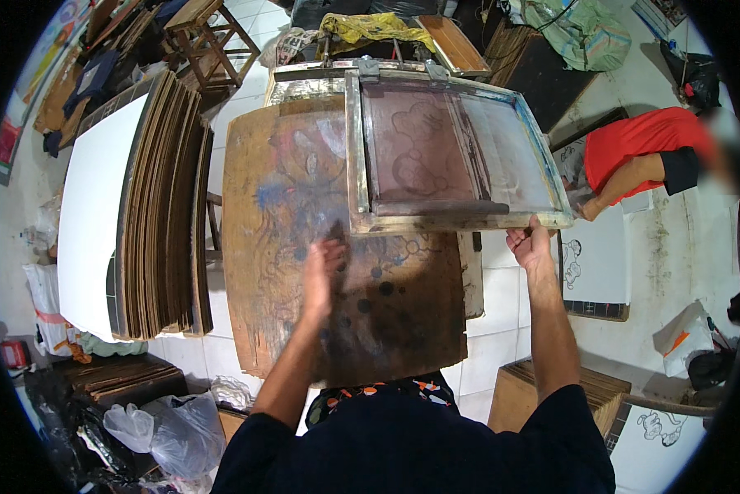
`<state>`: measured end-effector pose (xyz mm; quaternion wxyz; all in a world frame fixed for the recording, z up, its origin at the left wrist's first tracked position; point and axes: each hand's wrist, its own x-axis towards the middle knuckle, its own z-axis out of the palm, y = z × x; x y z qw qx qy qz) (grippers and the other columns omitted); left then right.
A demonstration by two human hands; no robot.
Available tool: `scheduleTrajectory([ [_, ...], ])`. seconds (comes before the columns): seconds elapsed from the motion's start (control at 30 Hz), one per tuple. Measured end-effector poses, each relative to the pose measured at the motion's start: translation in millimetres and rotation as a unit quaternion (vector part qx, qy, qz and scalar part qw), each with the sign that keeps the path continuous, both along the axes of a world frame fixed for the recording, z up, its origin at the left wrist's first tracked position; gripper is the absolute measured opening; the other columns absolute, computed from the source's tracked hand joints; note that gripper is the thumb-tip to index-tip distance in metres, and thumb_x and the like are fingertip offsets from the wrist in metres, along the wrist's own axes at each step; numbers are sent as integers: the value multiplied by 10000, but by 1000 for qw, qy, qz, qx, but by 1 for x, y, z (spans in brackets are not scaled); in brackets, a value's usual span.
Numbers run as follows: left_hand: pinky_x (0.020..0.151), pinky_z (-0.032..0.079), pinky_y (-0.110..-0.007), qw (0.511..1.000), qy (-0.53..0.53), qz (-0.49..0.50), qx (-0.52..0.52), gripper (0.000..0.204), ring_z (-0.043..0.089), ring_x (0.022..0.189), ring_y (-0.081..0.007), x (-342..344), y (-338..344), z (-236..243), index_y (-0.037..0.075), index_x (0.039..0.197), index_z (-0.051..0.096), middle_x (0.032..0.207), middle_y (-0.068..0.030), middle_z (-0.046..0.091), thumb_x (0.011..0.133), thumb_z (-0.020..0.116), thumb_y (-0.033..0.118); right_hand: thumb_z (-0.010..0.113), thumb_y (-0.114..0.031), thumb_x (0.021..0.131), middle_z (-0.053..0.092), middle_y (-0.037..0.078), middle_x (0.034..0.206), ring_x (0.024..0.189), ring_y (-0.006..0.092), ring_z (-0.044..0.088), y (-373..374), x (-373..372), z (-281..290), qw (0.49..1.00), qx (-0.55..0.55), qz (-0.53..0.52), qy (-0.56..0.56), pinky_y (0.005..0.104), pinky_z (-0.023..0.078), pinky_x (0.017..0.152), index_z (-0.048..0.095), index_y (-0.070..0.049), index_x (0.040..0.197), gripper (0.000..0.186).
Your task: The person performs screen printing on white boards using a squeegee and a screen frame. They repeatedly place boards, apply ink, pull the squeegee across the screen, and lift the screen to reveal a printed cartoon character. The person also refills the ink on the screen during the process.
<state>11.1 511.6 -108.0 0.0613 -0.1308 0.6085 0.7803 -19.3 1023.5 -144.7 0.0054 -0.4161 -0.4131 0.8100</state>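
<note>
A wooden-framed printing screen [360, 156] is tilted up over the right part of a stained wooden board [263, 247]. Faint cartoon outlines show on its reddish mesh [415, 140], and dark ink streaks run down beside them. Metal hinge clamps [370, 70] join its far edge to the support behind. My right hand [532, 244] grips the near right corner of the frame, thumb on top. Over the middle of the board my left hand [324, 262] is held in the air, slightly blurred, fingers loosely bent and a little apart, with nothing visible in it.
At left stands a stack of boards [168, 206] faced with a white sheet [94, 214]. Printed sheets [596, 255] lie at right, where another person in red [641, 152] bends down. More boards [551, 391] and plastic bags [172, 432] are near me; a wooden stool [209, 41] stands behind.
</note>
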Motion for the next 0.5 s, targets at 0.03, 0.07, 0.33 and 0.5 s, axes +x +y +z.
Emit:
scheduleTrajectory([
  [0.03, 1161, 429, -467, 984, -53, 24, 166, 840, 562, 1346, -336, -13, 35, 6, -36, 1591, 350, 1447, -221, 574, 1100, 351, 645, 463, -500, 1109, 504, 11, 756, 879, 261, 632, 1, 1, -3, 999, -36, 27, 29, 473, 455, 946, 590, -138, 1087, 384],
  [0.07, 1132, 459, -485, 974, -18, -6, 226, 854, 600, 1280, -322, -20, 56, 13, -31, 1531, 418, 1427, -199, 577, 1077, 344, 688, 463, -500, 1109, 533, 22, 779, 890, 263, 633, 0, 3, -5, 991, -83, 72, 77, 468, 458, 955, 592, -130, 1109, 391],
  [0.33, 1083, 527, -509, 960, -119, 105, 230, 815, 621, 1224, -320, -40, 82, 29, -30, 1428, 496, 1374, -191, 594, 1078, 345, 691, 819, -409, 883, 619, 215, 1360, 1318, 416, 527, -139, 17, 65, 592, 779, -32, 205, 555, 351, 1167, 563, 21, 1396, 716],
  [0.5, 1057, 560, -496, 970, -90, 60, 219, 856, 631, 1230, -333, -47, 88, 111, -76, 1457, 448, 1389, -233, 580, 1080, 335, 684, 819, -677, 776, 639, 111, 1155, 1160, 316, 586, -210, -26, 143, 454, 820, 173, 303, 558, 359, 1069, 673, -144, 1179, 684],
])
